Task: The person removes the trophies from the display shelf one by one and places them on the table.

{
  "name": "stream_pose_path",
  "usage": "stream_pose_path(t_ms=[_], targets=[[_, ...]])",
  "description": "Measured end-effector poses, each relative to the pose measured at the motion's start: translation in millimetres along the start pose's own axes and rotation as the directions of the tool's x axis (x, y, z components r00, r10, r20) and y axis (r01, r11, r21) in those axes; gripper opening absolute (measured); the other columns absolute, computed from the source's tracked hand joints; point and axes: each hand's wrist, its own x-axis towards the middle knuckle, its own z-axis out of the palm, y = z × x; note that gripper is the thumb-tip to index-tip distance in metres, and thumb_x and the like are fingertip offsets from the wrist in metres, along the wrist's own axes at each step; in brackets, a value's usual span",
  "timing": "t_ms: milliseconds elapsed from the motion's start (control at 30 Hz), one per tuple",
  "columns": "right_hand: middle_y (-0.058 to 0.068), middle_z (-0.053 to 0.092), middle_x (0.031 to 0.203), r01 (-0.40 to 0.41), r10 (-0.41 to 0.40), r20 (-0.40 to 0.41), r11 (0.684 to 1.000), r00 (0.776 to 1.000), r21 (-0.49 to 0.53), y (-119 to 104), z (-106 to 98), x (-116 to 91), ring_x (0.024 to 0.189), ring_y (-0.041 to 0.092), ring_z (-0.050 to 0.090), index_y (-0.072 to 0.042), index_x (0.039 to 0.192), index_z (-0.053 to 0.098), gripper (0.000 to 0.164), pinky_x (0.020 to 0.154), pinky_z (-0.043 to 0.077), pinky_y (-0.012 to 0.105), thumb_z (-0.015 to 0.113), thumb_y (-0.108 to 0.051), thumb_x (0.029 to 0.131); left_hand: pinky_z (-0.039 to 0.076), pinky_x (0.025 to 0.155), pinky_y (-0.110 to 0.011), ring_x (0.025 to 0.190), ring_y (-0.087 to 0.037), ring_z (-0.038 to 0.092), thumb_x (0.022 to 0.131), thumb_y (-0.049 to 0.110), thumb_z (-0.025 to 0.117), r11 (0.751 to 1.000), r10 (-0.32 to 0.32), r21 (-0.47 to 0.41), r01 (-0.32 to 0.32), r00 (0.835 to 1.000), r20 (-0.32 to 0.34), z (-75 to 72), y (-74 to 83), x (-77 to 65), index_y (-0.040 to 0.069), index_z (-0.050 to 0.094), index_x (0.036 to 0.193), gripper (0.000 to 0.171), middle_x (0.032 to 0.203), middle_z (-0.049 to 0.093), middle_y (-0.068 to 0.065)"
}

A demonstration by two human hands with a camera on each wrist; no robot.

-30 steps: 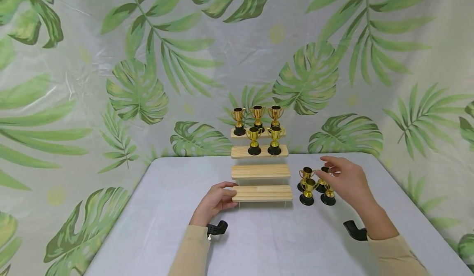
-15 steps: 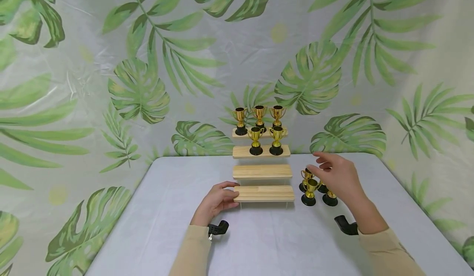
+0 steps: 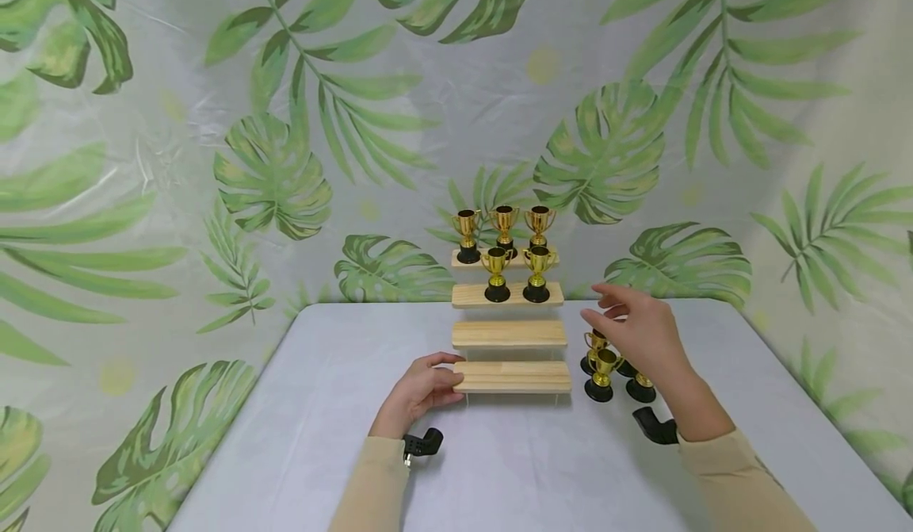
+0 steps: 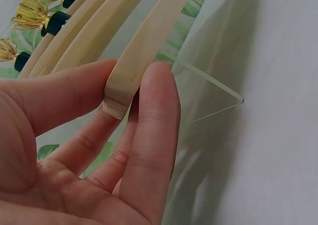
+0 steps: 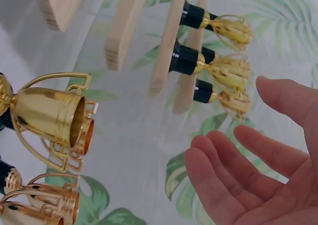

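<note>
A stepped wooden display stand [image 3: 510, 372] with clear supports stands in the middle of the table. My left hand [image 3: 419, 389] pinches the left end of its lowest board [image 4: 144, 46] between thumb and fingers. Three small gold trophy cups [image 3: 504, 219] with black bases are on the top board, and two more [image 3: 538, 262] on the board below. To the right of the stand, several trophy cups [image 3: 603, 365] stand in a group on the table. Over their far side hovers my right hand [image 3: 642, 330], its fingers apart and nothing between them in the right wrist view.
The two lower boards [image 3: 509, 334] of the stand bear no trophies. A white cloth [image 3: 342, 357] covers the table, and a leaf-printed curtain [image 3: 399, 143] hangs right behind it. Each wrist wears a black camera mount [image 3: 424, 442].
My right hand has moved left over the trophy group, toward the stand. The left hand keeps its grip on the lowest board. The head view has shifted slightly.
</note>
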Motion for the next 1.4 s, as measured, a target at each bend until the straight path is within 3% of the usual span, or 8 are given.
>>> stream_pose_path(t_ms=[533,733,1067,1400], targets=[[0.004,0.070,0.103,0.000,-0.001,0.041,1.000,0.999,0.030,-18,4,32,0.091,0.023,0.067,-0.019,0.142,0.058,0.059,0.070,0.056,0.044,0.070,-0.050,0.093,0.061,0.072,-0.034,0.080,-0.021,0.069,0.087,0.000,0.073,1.000,-0.002,-0.016,0.002,1.000,0.010,-1.6,1.8,-0.8,-0.003,0.059,0.129,0.045,0.103,0.065,-0.017],[0.006,0.069,0.102,0.007,-0.009,0.039,0.999,0.999,0.040,-22,11,44,0.091,0.026,0.067,-0.017,0.142,0.057,0.059,0.071,0.056,0.046,0.072,-0.045,0.093,0.061,0.073,-0.034,0.081,-0.021,0.069,0.088,0.001,0.072,1.000,0.020,-0.017,-0.020,0.999,0.025,-1.5,1.9,-2.2,-0.004,0.059,0.130,0.044,0.104,0.065,-0.017],[0.008,0.069,0.104,0.007,-0.007,0.055,1.000,0.998,0.005,-23,20,56,0.091,0.027,0.068,-0.017,0.145,0.054,0.067,0.068,0.056,0.045,0.066,-0.057,0.092,0.061,0.072,-0.035,0.082,-0.022,0.069,0.087,0.001,0.073,0.999,0.014,-0.032,-0.014,1.000,0.015,-1.8,-5.5,0.1,-0.004,0.059,0.129,0.045,0.105,0.065,-0.018],[0.007,0.069,0.100,-0.009,0.009,0.104,1.000,0.995,-0.003,-30,29,75,0.080,0.025,0.065,-0.016,0.146,0.053,0.062,0.062,0.052,0.041,0.069,-0.046,0.094,0.061,0.071,-0.034,0.081,-0.022,0.070,0.087,-0.001,0.072,0.999,0.013,-0.038,-0.012,1.000,0.010,-1.7,-4.3,-0.9,-0.002,0.060,0.128,0.042,0.101,0.067,-0.017]])
